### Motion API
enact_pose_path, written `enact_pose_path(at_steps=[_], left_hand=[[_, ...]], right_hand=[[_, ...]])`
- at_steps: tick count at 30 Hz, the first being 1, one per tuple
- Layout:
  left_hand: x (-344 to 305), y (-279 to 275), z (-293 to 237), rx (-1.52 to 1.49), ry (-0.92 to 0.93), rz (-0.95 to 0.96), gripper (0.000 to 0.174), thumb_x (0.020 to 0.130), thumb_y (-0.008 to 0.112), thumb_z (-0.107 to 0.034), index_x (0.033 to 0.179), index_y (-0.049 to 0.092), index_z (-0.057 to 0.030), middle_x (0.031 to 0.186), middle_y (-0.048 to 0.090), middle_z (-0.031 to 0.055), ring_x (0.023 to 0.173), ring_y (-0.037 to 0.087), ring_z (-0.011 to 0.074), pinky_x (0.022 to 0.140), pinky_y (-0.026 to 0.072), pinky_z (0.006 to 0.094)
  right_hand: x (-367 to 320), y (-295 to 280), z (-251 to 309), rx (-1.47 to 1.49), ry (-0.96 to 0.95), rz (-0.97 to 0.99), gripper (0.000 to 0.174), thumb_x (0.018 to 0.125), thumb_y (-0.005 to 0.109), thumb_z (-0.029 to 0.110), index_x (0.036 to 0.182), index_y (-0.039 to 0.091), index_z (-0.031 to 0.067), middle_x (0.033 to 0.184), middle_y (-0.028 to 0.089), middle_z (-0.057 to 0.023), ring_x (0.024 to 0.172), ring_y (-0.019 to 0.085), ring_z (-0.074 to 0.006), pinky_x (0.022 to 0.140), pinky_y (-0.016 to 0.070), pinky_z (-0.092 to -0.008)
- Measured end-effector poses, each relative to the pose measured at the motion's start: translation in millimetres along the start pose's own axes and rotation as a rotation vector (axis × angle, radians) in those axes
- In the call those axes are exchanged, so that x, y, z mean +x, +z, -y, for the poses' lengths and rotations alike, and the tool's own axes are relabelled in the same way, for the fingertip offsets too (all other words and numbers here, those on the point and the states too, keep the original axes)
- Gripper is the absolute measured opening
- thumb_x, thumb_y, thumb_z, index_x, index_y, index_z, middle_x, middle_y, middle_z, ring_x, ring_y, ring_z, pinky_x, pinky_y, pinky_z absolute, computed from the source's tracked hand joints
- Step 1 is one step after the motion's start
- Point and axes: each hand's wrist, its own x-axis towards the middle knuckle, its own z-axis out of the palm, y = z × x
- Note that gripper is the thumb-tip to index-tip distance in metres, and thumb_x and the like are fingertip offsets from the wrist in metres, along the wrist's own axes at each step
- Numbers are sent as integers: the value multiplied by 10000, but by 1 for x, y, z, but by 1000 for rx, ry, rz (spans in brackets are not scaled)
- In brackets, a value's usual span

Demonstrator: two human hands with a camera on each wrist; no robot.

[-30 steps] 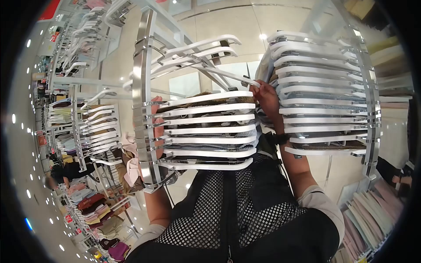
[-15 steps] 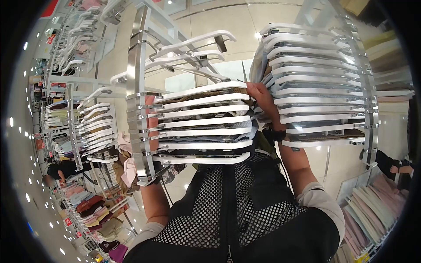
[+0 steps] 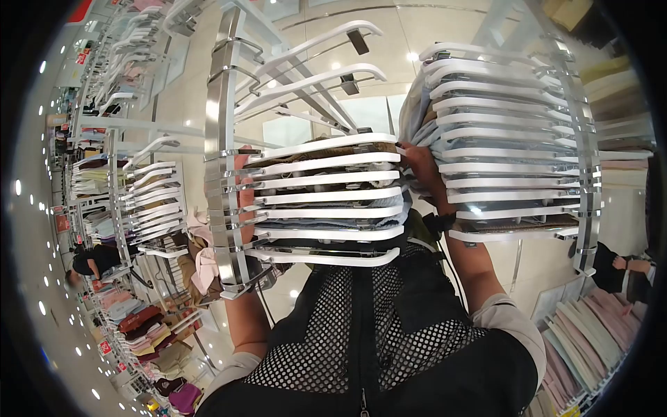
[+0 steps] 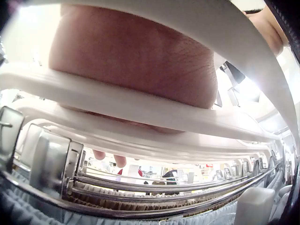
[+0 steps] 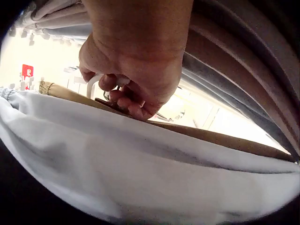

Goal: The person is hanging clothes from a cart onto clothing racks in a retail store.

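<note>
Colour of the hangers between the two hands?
White hangers; the head view shows them best.

At left of the head view, a row of white hangers (image 3: 158,203) on another rail (image 3: 119,198), with a pink garment (image 3: 203,270) and a brown garment (image 3: 186,267) close by. Past these, a person in black clothes (image 3: 99,261); below, rows of clothes (image 3: 149,338) in mixed colours, among them a red garment (image 3: 141,320) and a purple garment (image 3: 185,398). At far left, bright ceiling lights (image 3: 19,186). Lower right, pastel garments (image 3: 585,344) in pink, pale green and cream, with another person in dark clothes (image 3: 603,267) just above. Beneath, pale tiled floor (image 3: 431,21). In the right wrist view, a small red sign (image 5: 28,71) with white marks.
</note>
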Motion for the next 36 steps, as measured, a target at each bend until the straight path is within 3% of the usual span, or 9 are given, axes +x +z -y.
enact_pose_path(at_steps=[4,7,10,17,18,21,31,35,36], left_hand=[[-8,2,-2,27,-22,1,463,1090,510,-245,1489,489,-11,1396,563,140,1233,561,187,1068,470,280],[-8,-1,-4,49,-38,5,463,1090,510,-245,1489,490,-11,1396,564,141,1233,561,187,1069,469,282],[-1,-6,-6,69,-58,17,463,1090,511,-245,1489,490,-11,1395,564,141,1234,560,188,1070,468,285],[-15,5,-8,92,-109,49,463,1089,512,-244,1489,492,-11,1393,565,142,1235,558,189,1072,465,289],[-11,0,10,266,115,14,457,1095,491,-244,1481,504,0,1386,568,128,1226,557,192,1074,455,322],[-7,-18,24,392,181,7,444,1097,481,-244,1472,514,-7,1401,567,132,1252,547,209,1091,440,341],[1,-33,32,1020,520,-37,400,1108,431,-245,1426,564,-41,1475,561,153,1379,499,295,1177,364,434],[-6,-13,33,729,420,-75,383,1099,455,-214,1426,563,-48,1449,585,145,1374,507,291,1179,363,432],[15,-17,52,415,480,7,455,1099,460,-241,1471,508,15,1277,648,159,1166,640,217,1029,519,340]], right_hand=[[-18,3,24,33,222,-74,367,1056,527,266,942,677,-49,810,645,3,705,543,-105,665,458,-310],[-23,10,15,-105,151,-38,373,1059,524,268,867,663,-20,713,545,16,691,482,-98,654,425,-323],[-38,8,-42,-267,157,56,391,1036,536,334,899,697,5,713,628,-17,649,542,-123,631,464,-327],[-93,-3,-76,-396,438,194,389,1026,549,345,901,706,11,724,651,-33,637,563,-139,622,480,-335],[-100,-11,-85,-415,483,217,389,1025,552,347,901,707,12,726,655,-36,634,566,-142,620,483,-336],[-131,-44,-99,-470,615,290,388,1020,558,352,902,712,15,731,667,-44,628,577,-150,616,491,-340],[-223,-39,-140,-647,1070,554,386,1003,581,369,905,726,26,750,706,-71,607,611,-176,600,519,-353],[-257,-33,-135,-673,1177,544,365,969,600,368,904,743,39,776,741,-84,656,676,-221,657,544,-385],[-260,-29,-127,-667,1193,508,346,939,614,363,902,756,50,798,767,-91,710,733,-260,717,564,-415]])
